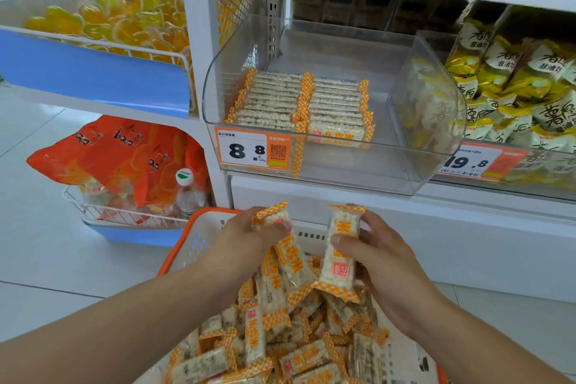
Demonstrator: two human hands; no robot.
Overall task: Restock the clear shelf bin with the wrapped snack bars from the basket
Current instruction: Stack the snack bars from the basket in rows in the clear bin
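An orange-rimmed white basket (187,246) below me is heaped with several wrapped snack bars (258,333), white with orange checkered ends. My left hand (249,237) grips a small bunch of bars (290,256) above the basket. My right hand (383,262) pinches one bar (339,256) upright beside them. The clear shelf bin (311,168) sits on the shelf above, with two neat rows of bars (299,103) at its front left; its right side and back are bare.
An 8.8 price tag (254,150) is stuck on the bin front. To the right stands another clear bin of yellow snack packs (514,93). At left are wire baskets with yellow candies (124,15) and orange bags (124,159), plus a water bottle (188,193).
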